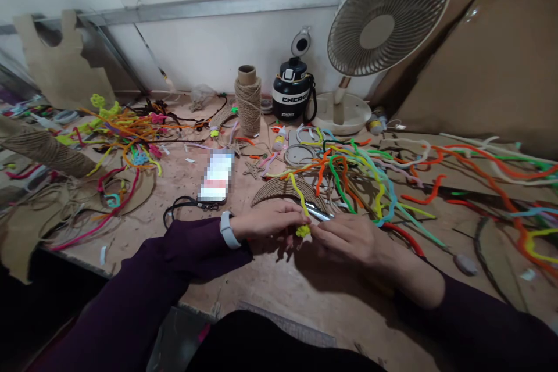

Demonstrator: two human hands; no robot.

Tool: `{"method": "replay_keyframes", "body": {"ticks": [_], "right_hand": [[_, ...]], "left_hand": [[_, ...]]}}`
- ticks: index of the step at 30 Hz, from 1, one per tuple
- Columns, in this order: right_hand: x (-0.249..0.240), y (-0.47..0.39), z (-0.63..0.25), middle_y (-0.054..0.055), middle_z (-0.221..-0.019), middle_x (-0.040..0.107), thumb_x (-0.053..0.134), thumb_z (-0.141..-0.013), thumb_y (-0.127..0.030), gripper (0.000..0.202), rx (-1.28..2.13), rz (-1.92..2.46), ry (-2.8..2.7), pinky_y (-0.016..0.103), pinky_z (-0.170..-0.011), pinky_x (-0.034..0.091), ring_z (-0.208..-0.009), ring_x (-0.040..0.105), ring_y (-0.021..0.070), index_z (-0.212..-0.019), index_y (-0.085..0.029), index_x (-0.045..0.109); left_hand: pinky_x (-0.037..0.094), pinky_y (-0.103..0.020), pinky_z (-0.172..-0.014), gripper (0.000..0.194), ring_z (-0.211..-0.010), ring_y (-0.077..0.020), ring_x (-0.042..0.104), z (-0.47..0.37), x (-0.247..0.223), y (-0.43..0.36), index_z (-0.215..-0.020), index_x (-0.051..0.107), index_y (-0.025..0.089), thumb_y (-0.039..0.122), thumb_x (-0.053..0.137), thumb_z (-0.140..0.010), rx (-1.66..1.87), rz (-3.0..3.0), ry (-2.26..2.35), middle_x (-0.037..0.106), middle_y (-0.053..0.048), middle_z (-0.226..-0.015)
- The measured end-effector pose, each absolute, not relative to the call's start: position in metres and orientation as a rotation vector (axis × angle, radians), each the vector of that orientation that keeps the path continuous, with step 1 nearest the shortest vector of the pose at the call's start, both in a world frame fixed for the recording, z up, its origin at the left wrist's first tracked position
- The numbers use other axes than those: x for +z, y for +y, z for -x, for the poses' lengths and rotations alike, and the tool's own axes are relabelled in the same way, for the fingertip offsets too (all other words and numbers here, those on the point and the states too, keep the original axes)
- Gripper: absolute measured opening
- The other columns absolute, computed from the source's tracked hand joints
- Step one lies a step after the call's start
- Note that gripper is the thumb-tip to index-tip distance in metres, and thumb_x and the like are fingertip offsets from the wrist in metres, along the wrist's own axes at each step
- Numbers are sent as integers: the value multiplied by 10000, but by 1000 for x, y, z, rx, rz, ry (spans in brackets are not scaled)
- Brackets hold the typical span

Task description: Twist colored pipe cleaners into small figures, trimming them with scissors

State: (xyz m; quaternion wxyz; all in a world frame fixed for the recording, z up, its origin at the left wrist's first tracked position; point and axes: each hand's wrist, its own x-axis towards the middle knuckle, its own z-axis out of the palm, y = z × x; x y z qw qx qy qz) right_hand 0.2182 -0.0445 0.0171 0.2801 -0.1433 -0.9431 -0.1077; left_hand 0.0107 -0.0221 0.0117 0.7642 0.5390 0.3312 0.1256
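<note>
A yellow pipe cleaner [299,192] is pinched between my two hands, its lower end twisted into a small bunched shape and its free end sticking up. My left hand [272,220], with a pale watch band on the wrist, closes on it from the left. From the right, my right hand [355,238] meets the bunched end with its fingertips. A shiny metal tool [319,213] shows just behind the right fingers; I cannot tell its kind or whether it is held. Beyond the hands lies a curved piece wrapped in twine [279,189].
Loose colourful pipe cleaners [375,168] spread across the right; another pile [126,128] lies left. A phone [215,177] rests left of centre. Behind stand a twine spool [247,102], a black bottle [291,93] and a fan [383,23]. A ruler [288,325] lies near me.
</note>
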Motion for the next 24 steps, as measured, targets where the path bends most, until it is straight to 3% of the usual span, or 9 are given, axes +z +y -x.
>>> {"method": "replay_keyframes", "body": {"ticks": [8,14,24], "right_hand": [[5,-44,-222,-6,-653,617,531,-875,-136,90,-284,530,-2508,250,-511,413,-528,530,108,-913,-191,591],[12,-48,-214,-27,-565,573,531,-840,-102,114,-234,635,-2429,240,-476,367,-467,498,100,-813,-195,591],[23,-56,-205,-31,-530,576,535,-816,-130,111,334,736,-2267,188,-453,352,-435,478,71,-758,-174,619]], "left_hand": [[369,-187,-432,511,-434,-54,446,-14,22,-33,-714,463,163,661,477,-826,373,-1324,698,490,51,-546],[381,-183,-445,529,-453,-62,479,-17,15,-36,-680,507,149,639,434,-864,519,-1485,789,520,23,-550],[396,-198,-514,476,-517,-79,504,-20,6,-43,-683,532,145,550,430,-912,676,-1572,837,541,11,-582]]}}
